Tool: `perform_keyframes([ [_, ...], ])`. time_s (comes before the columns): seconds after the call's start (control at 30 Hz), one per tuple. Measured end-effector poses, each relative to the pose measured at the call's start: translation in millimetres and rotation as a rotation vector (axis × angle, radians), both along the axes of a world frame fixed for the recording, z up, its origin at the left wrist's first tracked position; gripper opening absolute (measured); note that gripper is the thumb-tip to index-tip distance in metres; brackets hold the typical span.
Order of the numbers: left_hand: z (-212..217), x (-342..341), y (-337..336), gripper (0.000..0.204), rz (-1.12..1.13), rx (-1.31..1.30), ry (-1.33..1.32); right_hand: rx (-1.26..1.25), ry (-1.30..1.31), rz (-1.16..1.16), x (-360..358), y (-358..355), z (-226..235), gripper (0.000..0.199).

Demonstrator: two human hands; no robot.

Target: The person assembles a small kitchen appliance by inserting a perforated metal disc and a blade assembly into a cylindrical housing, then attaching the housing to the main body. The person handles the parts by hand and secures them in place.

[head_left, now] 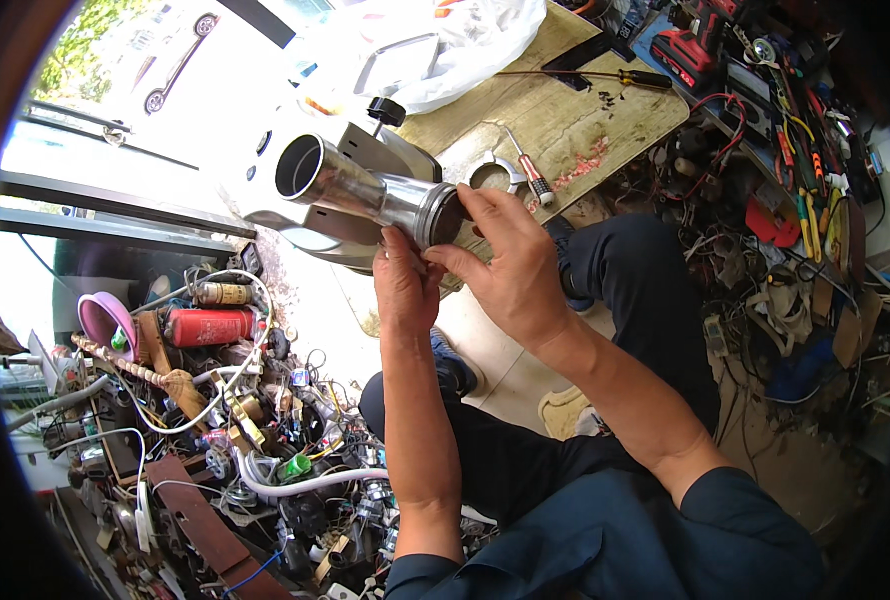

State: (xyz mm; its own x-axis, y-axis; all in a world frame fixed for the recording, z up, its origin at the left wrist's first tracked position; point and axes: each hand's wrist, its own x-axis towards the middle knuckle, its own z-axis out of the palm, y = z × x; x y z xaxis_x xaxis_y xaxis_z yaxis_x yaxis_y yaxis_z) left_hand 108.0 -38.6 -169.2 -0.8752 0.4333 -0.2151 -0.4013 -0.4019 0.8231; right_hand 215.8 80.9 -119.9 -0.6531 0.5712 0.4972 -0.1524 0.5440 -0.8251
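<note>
A silver meat grinder (pixel 350 240) with a black knob (pixel 386 111) stands on the wooden table. Its metal barrel (pixel 390 203) ends in a threaded mouth facing me, with a dark round grinder plate (pixel 450 217) in it. My right hand (pixel 513 262) grips the plate's edge, with fingertips at the top and thumb below. Just under the mouth, my left hand (pixel 407 285) is closed, its thumb against the barrel. What its curled fingers hold is hidden. Right of the barrel lie a metal ring nut (pixel 513 178) and a screwdriver with a red and clear handle (pixel 537 182).
Reddish scraps (pixel 583 165) and a long screwdriver (pixel 643 78) lie on the table (pixel 445 125), behind them a white plastic bag (pixel 465 60). A red fire extinguisher (pixel 210 327) lies among piled parts and cables at left. Tools, including a red power drill (pixel 687 50), crowd the right.
</note>
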Motion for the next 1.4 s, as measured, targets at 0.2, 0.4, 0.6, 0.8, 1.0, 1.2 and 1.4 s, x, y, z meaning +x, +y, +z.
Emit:
perform_keyframes([
  [0.2,-19,-10,-11,0.069,-0.043,0.023,0.014,-0.07,0.012,0.034,0,3,1,0.06],
  [0.4,-11,-5,-5,0.055,-0.051,0.03,0.025,-0.141,0.016,0.058,0,3,4,0.057],
  [0.6,-17,-8,-9,0.05,-0.083,0.053,0.031,-0.122,-0.002,0.066,-2,3,7,0.054],
  [0.8,-16,-9,-6,0.052,-0.063,0.047,0.004,-0.103,-0.023,0.055,-3,5,9,0.053],
  [1.0,-24,-13,-11,0.077,-0.072,0.011,0.004,-0.046,-0.039,0.037,-1,7,12,0.054],
  [1.2,-18,-8,-8,0.082,-0.142,0.032,-0.037,-0.231,0.06,0.089,3,9,10,0.051],
  [1.4,-4,8,1,0.1,-0.385,0.151,-0.11,-0.717,0.145,0.184,5,32,-2,0.044],
])
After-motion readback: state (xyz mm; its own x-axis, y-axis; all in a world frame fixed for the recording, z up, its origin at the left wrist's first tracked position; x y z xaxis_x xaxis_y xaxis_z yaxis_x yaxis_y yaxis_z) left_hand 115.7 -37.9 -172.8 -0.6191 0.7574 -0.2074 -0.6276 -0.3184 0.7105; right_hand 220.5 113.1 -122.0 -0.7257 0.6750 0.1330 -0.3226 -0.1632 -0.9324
